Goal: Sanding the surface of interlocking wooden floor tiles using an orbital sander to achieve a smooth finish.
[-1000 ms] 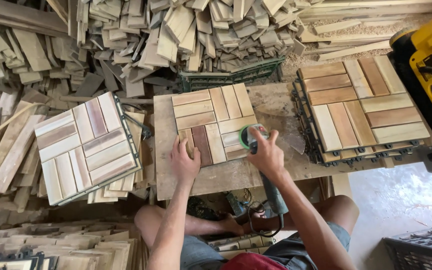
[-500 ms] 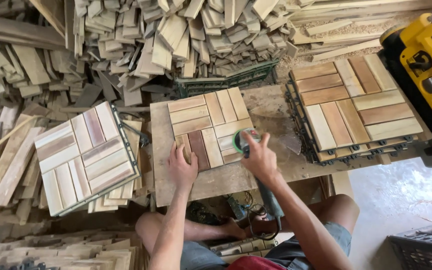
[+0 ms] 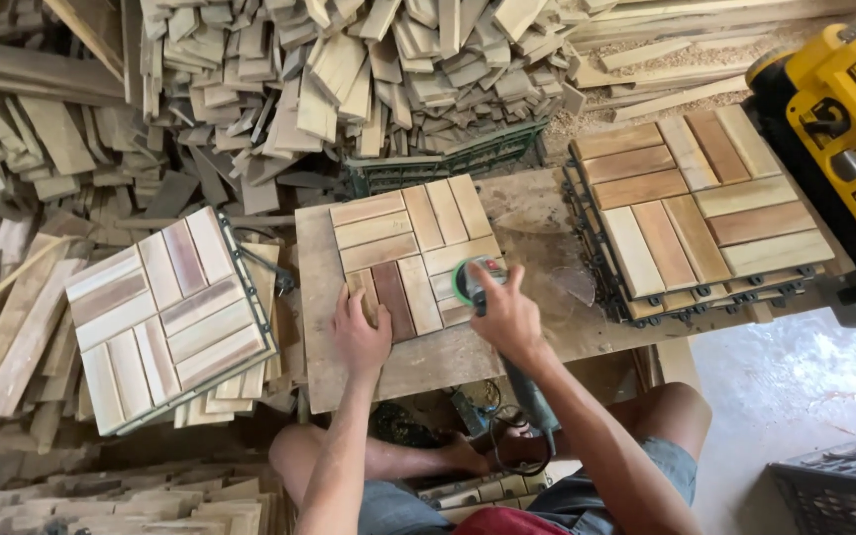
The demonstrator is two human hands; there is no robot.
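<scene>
A square wooden slat tile (image 3: 410,248) lies on a low plywood work board (image 3: 408,362) in front of me. My left hand (image 3: 361,332) presses flat on the tile's near left corner. My right hand (image 3: 507,315) grips a power sander (image 3: 476,280) with a green round pad, which rests on the tile's near right part. The sander's grey body and cord run back under my forearm toward my lap.
A stack of slat tiles (image 3: 165,315) sits at my left, another stack (image 3: 697,213) at my right. Loose wooden slats (image 3: 349,79) are heaped behind. A yellow power machine (image 3: 849,129) stands far right, a dark plastic crate (image 3: 834,485) at bottom right.
The sander and my right hand shifted slightly across the tile's near right part. My left hand stays pressed on the tile. My head view moved a little.
</scene>
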